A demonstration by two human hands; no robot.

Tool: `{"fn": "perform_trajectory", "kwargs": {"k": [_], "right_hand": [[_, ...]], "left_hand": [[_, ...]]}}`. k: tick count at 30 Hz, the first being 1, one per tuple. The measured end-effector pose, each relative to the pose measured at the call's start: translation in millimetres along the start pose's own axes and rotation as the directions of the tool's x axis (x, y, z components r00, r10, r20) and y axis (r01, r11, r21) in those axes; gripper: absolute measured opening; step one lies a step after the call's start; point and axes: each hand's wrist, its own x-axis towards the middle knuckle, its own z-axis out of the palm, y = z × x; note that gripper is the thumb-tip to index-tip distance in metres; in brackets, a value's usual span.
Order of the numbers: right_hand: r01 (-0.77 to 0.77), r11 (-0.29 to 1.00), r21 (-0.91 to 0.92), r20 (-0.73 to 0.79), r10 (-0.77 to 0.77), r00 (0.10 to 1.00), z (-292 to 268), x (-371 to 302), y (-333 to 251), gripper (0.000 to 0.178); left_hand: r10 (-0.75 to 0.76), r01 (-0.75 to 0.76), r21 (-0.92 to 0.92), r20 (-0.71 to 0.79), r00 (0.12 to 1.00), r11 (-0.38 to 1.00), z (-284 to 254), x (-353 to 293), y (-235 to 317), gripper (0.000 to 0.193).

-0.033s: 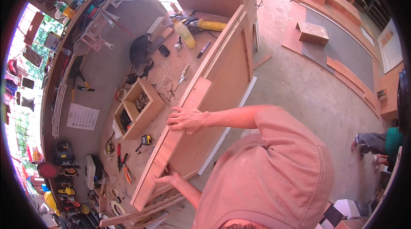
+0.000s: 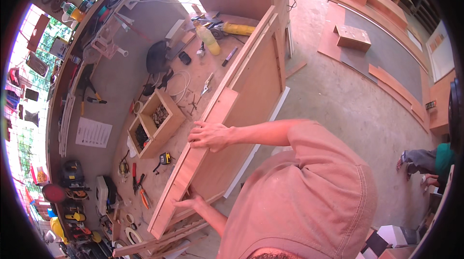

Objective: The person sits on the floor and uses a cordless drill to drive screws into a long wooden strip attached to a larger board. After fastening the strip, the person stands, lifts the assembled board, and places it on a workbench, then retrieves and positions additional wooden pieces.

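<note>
A long wooden panel with framing strips stands on its edge along the bench front. A short plank lies along its upper edge. My right hand is closed over this plank, with its fingers bent across the top edge and the thumb on the near side. Lower along the same edge, my left hand grips the panel's end part. Its thumb rests on the wood, and some fingers are hidden in the gap behind.
On the workbench lie a divided wooden box of screws, a tape measure, pliers, a bottle and an angle grinder. Wood strips jut out below. Another person is at the far right.
</note>
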Motion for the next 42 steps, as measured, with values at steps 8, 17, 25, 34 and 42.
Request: {"fn": "perform_trajectory", "kwargs": {"k": [8, 17, 25, 34, 42], "right_hand": [[-0.035, 0.999, -0.003, 0.009, 0.035, 0.999, 5.7, -1.5, 3.1, 0.054], [-0.095, 0.995, -0.026, -0.007, 0.094, 0.996, 3.3, 1.5, 1.4, 0.063], [-0.219, 0.976, -0.012, 0.053, 0.220, 0.974, -21.0, 26.4, -29.3, 0.070], [-0.264, 0.921, -0.286, 0.148, 0.315, 0.937, -13.0, 14.6, -35.6, 0.083], [-0.269, 0.883, -0.384, 0.078, 0.322, 0.944, 10.1, -1.7, -23.9, 0.084]], "left_hand": [[0.193, -0.113, 0.425, -0.151, 0.970, 0.898, -52.6, 27.8, 18.6, 0.109], [0.691, -0.441, 0.799, 0.587, 0.422, -0.409, -128.9, 75.6, 115.2, 0.101], [0.272, -0.593, 0.604, 0.785, 0.556, -0.532, -153.2, 103.8, 205.0, 0.081], [0.593, -0.548, 0.786, 0.595, 0.542, -0.288, -201.7, 128.5, 222.5, 0.070], [0.578, -0.576, 0.756, 0.331, 0.746, 0.310, -214.8, 157.4, 218.4, 0.054]]}}
